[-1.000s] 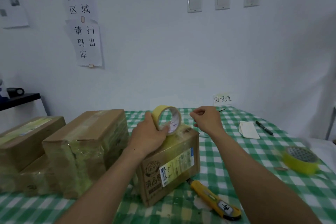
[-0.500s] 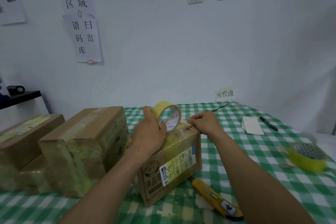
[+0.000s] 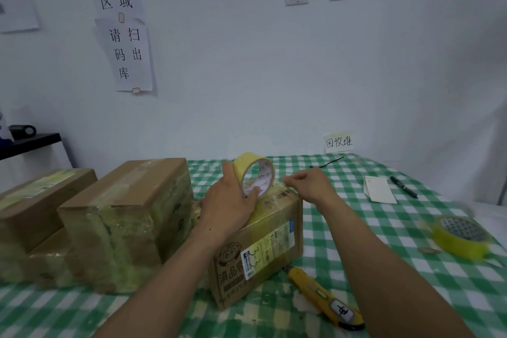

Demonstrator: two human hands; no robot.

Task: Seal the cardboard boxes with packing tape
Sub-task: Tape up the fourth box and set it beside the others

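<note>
Right hand (image 3: 311,185) barely moved, at box (image 3: 270,244) edge, grip unclear, left hand (image 3: 227,206) gripping roll (image 3: 242,165)

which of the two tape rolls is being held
The pale yellow roll standing on edge atop the small printed box, gripped by the left hand. The other, a greener roll, lies flat on the checked tablecloth at far right, untouched.

Cardboard box (image 3: 263,244): matt brown, glossy tape film on top. Tablecloth (image 3: 384,269): checked cloth, matt. Knife (image 3: 326,298): yellow plastic, slight sheen.
</note>
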